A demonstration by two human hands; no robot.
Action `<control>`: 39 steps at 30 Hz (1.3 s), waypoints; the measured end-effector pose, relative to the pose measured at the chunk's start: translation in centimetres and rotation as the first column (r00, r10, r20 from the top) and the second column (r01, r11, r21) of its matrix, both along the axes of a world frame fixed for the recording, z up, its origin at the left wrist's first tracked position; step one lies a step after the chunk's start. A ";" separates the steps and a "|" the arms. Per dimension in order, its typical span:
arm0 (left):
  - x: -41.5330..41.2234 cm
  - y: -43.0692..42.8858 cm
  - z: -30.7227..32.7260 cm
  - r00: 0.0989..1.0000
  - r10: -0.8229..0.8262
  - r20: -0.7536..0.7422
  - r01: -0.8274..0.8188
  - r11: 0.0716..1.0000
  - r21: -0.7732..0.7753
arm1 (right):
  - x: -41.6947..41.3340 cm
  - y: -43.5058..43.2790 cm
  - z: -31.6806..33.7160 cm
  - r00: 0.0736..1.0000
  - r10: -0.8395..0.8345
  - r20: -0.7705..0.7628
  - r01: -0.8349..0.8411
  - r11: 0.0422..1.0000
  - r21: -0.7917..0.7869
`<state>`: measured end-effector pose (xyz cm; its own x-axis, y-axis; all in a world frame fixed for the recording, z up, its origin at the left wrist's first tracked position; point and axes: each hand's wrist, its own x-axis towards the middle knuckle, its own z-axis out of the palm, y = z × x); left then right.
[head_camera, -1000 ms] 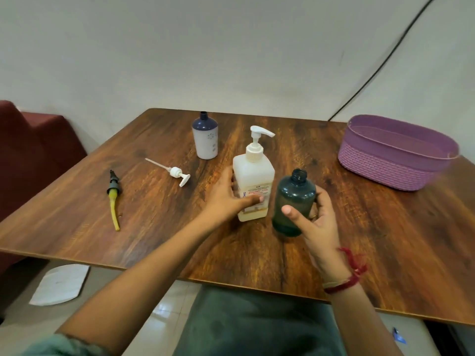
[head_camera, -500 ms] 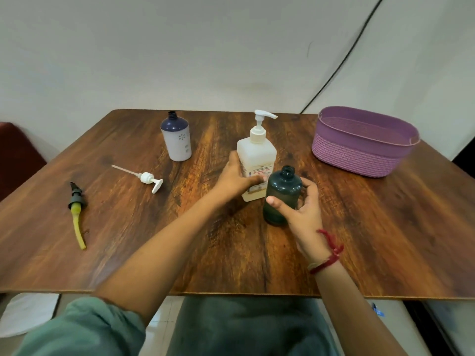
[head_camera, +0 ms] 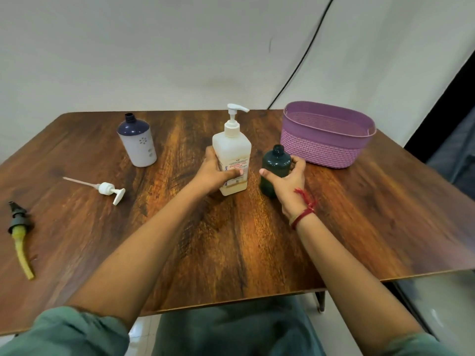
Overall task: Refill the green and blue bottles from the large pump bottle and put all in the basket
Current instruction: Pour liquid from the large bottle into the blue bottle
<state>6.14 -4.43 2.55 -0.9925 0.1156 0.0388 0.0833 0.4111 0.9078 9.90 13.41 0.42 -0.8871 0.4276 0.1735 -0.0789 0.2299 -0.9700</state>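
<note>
Large pump bottle stood upright near the middle of the wooden table, long axis vertical, pump fitted. The left hand was wrapped round its lower body, thumb lying across the label. The green bottle stood upright just to the right of it with a narrow gap between them. It was uncapped, and its open neck sat well below the level of the spout. The right hand gripped it, thumb on the near side and fingers curled round the far side.

The spout pointed right, toward the green bottle's side, but did not reach over the open neck. In my judgement the coming move turns on that offset: the neck must be brought under the spout tip. The right hand, which holds the green bottle, is the one placed to do it, while the left steadies or presses the pump.

The blue bottle stood uncapped, well apart to the far left. A loose white pump head lay near it, and a black cap with a yellow tube lay by the left edge. The purple basket stood just behind and to the right of the green bottle. No object lay between the two held bottles.
</note>
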 end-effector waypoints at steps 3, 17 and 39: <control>-0.4 0.0 0.0 0.999 -0.023 0.030 0.023 1.000 0.012 | -0.9 0.3 -0.1 1.000 -0.012 0.010 0.013 1.000 -0.008; -0.5 -0.2 0.4 0.996 -0.053 0.077 0.052 0.998 0.020 | -3.0 2.0 0.5 0.990 0.114 0.082 -0.112 0.993 -0.033; 3.7 -7.4 -0.4 0.996 0.080 0.034 -0.082 0.995 0.063 | 0.8 -7.1 2.7 0.951 0.224 -0.214 -0.148 0.936 0.318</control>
<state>9.85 -11.87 2.12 -0.9994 0.0331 0.0123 0.0233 0.3559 0.9342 10.72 6.35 3.08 -0.8599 0.1552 0.4863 -0.3727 0.4601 -0.8059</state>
